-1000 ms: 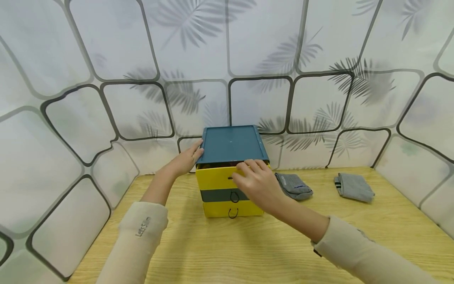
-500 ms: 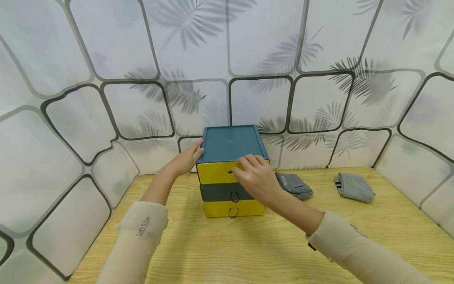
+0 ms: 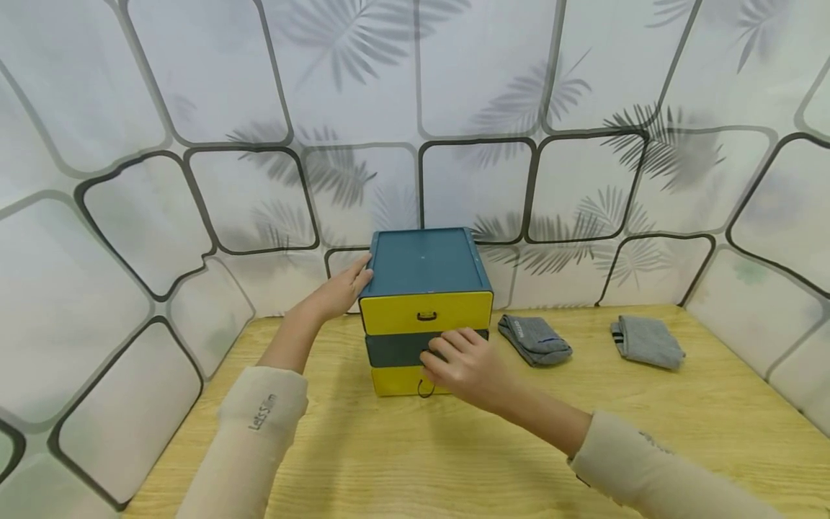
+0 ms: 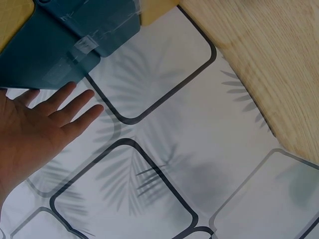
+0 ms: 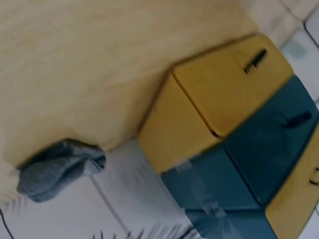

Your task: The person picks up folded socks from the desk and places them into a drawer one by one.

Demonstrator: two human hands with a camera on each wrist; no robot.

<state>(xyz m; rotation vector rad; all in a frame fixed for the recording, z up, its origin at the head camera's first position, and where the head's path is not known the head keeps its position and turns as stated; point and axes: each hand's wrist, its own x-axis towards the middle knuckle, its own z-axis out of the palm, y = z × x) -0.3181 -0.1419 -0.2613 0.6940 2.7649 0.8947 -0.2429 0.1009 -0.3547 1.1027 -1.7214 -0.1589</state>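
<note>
A small chest with a teal top (image 3: 421,261) stands at the back of the wooden table (image 3: 454,454). It has a yellow top drawer (image 3: 426,311), a dark teal middle drawer (image 3: 392,349) and a yellow bottom drawer (image 3: 389,380); all sit flush. My left hand (image 3: 340,292) lies flat against the chest's upper left edge, its fingers (image 4: 65,107) straight. My right hand (image 3: 454,360) is in front of the middle drawer, loosely curled fingertips by its loop handle. In the right wrist view that handle (image 5: 299,118) shows free, and the hand is out of frame.
Two folded grey socks lie right of the chest, one close (image 3: 534,340), also seen as a grey bundle (image 5: 60,169), and one farther right (image 3: 647,342). Leaf-patterned white walls (image 3: 194,202) close in the table at the back and both sides.
The top drawer, pulled out a second ago, has been pushed shut by my right hand. That hand then dropped to the middle drawer. My left hand has stayed put.
</note>
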